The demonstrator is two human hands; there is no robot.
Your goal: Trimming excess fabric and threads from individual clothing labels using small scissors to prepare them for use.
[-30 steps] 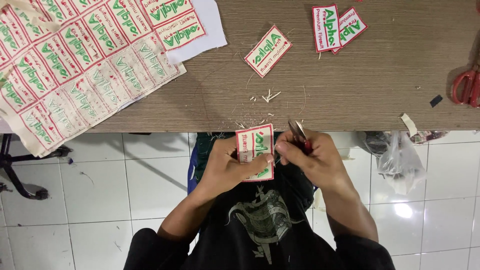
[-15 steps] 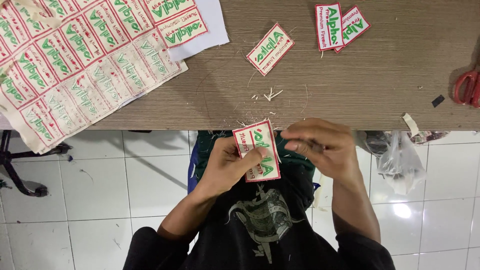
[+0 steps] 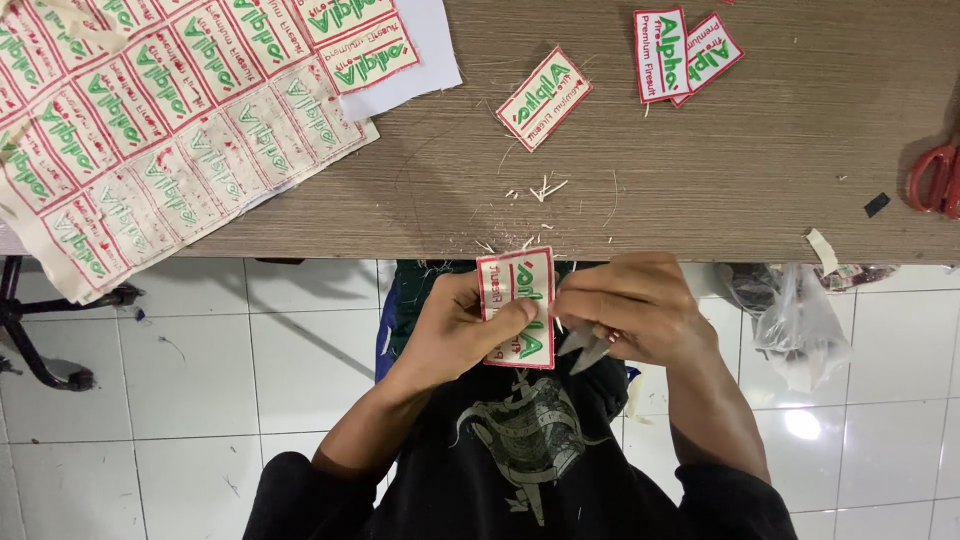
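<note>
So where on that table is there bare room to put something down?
Bare wood lies between the single patch and the red scissors, below the two overlapping patches; only thread scraps litter the near edge. The left end is crowded by the uncut sheet.

Bright even overhead light, glare spot on glossy floor tiles (image 3: 805, 422), soft shadows, hands slightly blurred

Red-edged white patch with green lettering (image 3: 517, 307) held below desk edge, three cut patches (image 3: 544, 98) on desk, uncut sheet (image 3: 150, 120) at left

head view, straight down (close), table edge (image 3: 700, 240)
</note>
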